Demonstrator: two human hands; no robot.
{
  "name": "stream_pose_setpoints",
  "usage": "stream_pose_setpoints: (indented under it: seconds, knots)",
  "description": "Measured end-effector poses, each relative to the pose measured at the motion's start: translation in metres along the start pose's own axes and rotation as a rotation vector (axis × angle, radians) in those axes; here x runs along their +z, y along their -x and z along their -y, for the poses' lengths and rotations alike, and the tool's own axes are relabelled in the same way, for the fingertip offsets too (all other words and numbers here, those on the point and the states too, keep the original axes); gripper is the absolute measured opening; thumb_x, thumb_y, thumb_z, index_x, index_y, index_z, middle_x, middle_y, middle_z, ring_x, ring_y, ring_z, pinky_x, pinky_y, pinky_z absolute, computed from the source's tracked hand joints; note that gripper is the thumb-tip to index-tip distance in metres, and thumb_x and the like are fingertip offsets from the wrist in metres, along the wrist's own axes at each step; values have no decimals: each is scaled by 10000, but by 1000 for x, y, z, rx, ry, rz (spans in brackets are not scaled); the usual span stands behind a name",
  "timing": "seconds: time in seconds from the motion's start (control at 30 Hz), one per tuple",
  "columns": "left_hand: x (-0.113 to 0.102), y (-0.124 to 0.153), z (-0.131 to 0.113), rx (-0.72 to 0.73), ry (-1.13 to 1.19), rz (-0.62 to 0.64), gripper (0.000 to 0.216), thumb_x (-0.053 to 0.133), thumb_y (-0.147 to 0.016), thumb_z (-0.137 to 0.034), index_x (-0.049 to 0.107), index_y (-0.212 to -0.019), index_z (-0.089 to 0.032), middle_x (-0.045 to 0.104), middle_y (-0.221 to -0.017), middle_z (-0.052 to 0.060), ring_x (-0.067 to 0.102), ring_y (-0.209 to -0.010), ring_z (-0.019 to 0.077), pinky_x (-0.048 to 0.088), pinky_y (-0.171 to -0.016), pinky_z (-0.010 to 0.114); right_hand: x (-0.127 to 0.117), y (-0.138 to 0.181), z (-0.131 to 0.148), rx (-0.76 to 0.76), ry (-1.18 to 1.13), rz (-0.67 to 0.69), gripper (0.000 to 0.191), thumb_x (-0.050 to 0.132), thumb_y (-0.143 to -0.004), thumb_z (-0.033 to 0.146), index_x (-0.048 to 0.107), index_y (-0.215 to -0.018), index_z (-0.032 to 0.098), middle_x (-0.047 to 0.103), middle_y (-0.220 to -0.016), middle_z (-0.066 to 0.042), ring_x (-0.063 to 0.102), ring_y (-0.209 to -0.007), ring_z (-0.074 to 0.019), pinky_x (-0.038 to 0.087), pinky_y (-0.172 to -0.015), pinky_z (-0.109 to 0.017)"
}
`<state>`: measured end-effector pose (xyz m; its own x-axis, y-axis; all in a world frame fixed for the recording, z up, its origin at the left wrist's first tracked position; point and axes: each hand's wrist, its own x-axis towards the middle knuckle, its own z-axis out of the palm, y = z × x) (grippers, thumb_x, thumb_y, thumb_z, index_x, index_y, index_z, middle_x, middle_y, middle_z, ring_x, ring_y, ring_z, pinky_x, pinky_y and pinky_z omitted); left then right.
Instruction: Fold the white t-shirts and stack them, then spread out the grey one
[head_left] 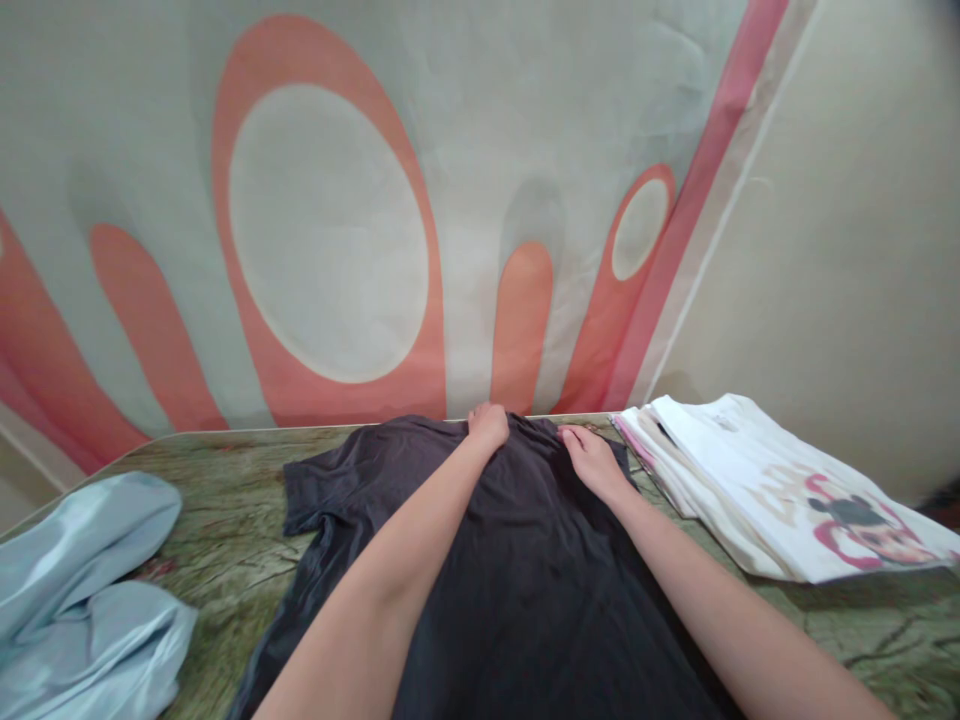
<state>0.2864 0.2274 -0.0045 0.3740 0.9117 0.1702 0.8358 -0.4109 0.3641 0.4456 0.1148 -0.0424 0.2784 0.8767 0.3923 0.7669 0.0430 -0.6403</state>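
A dark grey T-shirt (525, 590) lies spread on a green marbled table (232, 520), its collar toward the far edge. My left hand (487, 424) is closed in a grip on the fabric at the collar. My right hand (592, 462) rests on the shirt's right shoulder, fingers together and pinching the cloth near the collar. Both forearms stretch forward over the shirt's body. The left sleeve lies flat out to the left.
A stack of folded white shirts (772, 490), the top one with a cartoon print, sits at the right. A crumpled light blue shiny garment (82, 590) lies at the left. A grey and orange patterned wall covering (330, 230) rises directly behind the table.
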Motion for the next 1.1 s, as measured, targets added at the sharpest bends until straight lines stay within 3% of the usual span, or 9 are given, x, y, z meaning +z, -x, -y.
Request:
stream_pose_setpoints:
  seconds: [0.13,0.23,0.33,0.47,0.67,0.87,1.1]
  knots:
    - [9,46,-30,170,-123,-19,487,426,-828,-213,385,-1307,-139,214,-1453,122,117,-1343,267,62,-1070,471,-30,-17,-25,150,99,-110,267,459,-800,268,605,-982,137,670,-928,-86,613,-846,-174,447,-765,-272]
    - [18,79,-48,283,-173,117,567,306,-876,-451,343,-1333,-118,216,-1448,138,140,-1338,280,82,-1061,492,-53,-22,-38,247,381,-76,284,541,-749,322,627,-939,129,676,-839,-96,619,-777,-200,443,-694,-279]
    - [28,97,-51,284,-153,204,696,232,-850,-587,314,-1357,-115,208,-1449,140,156,-1334,291,109,-1057,498,-60,-19,-42,242,584,85,263,539,-749,386,671,-795,164,673,-734,-91,619,-716,-215,432,-634,-285]
    - [33,101,-43,314,-162,177,741,189,-854,-596,285,-1373,-76,173,-1457,140,128,-1341,280,96,-1069,477,-52,-14,-41,194,678,138,200,505,-757,233,685,-690,178,669,-713,-97,618,-724,-214,422,-652,-281]
    - [33,101,-38,363,-155,158,762,185,-835,-640,281,-1380,-116,186,-1459,125,123,-1343,272,99,-1070,463,-56,-11,-42,210,769,-19,305,364,-825,94,629,-975,95,603,-1014,-170,592,-836,-209,398,-722,-280]
    - [27,100,-34,396,-167,193,734,215,-827,-654,279,-1384,-180,193,-1462,101,120,-1338,302,99,-1057,491,-61,-4,-43,191,802,-62,313,325,-863,110,599,-1013,113,570,-1040,-160,570,-871,-221,387,-738,-285]
    - [21,97,-25,470,-175,205,719,191,-830,-662,275,-1385,-214,203,-1461,82,147,-1326,320,123,-1045,504,-66,1,-28,223,729,-2,286,373,-875,234,616,-1009,163,593,-1071,-137,573,-938,-240,394,-783,-316]
